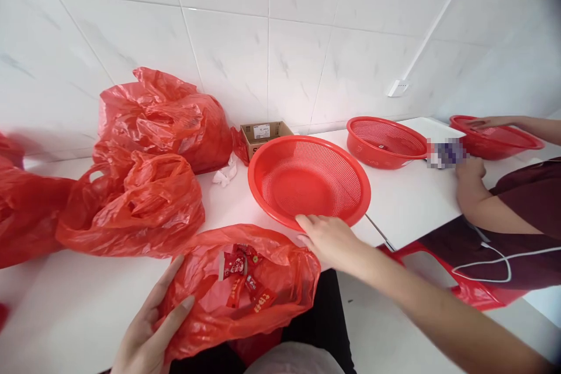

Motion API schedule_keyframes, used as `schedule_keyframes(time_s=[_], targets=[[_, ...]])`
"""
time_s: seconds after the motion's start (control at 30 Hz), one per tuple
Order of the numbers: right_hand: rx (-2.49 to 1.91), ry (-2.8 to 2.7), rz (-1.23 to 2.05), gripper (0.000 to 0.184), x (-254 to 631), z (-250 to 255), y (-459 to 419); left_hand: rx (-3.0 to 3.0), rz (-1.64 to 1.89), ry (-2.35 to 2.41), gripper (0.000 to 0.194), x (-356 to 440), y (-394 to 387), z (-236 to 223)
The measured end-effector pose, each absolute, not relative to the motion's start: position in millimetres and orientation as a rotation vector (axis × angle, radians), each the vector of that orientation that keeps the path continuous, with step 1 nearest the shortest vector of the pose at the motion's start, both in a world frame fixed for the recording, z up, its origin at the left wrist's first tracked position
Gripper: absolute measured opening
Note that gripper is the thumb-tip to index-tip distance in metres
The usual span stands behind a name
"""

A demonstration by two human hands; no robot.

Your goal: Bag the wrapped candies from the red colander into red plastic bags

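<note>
My left hand [146, 327] lies on the left side of an open red plastic bag [245, 286] at the table's front edge, fingers stretched along the plastic. Red wrapped sweets [239, 274] show inside the bag. My right hand [331, 239] reaches forward, fingers curled over the near rim of an empty red mesh basket [309, 181] and touching the bag's right edge.
Two tied red bags [131, 204] [166, 117] stand at the left, another [21, 210] at the far left. A small cardboard box [265, 134] is behind the basket. A person at right has hands near two more red baskets [385, 141] [497, 137].
</note>
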State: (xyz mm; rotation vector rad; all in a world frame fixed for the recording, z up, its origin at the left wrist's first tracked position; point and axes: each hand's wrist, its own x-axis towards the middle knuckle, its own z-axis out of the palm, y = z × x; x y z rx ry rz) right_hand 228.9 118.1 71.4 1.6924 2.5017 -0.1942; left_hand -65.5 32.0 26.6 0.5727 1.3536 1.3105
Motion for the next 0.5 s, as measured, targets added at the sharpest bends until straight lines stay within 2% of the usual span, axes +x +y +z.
schedule_keyframes(time_s=[0.03, 0.1, 0.2, 0.37, 0.5], targets=[[1.722, 2.504, -0.102, 0.028, 226, 59, 105, 0.572, 1.310, 1.355, 0.073, -66, 33, 27], [1.761, 2.521, 0.022, 0.035, 217, 37, 82, 0.574, 1.308, 1.357, 0.074, -64, 35, 27], [1.787, 2.567, 0.050, 0.043, 209, 23, 71, 0.582, 1.305, 1.364, 0.073, -60, 40, 29], [1.975, 2.548, 0.013, 0.045, 229, 38, 101, 0.624, 1.305, 1.364, 0.076, -56, 45, 33], [2.082, 3.025, 0.234, 0.041, 233, 46, 104, 0.661, 1.322, 1.374, 0.076, -55, 42, 32]])
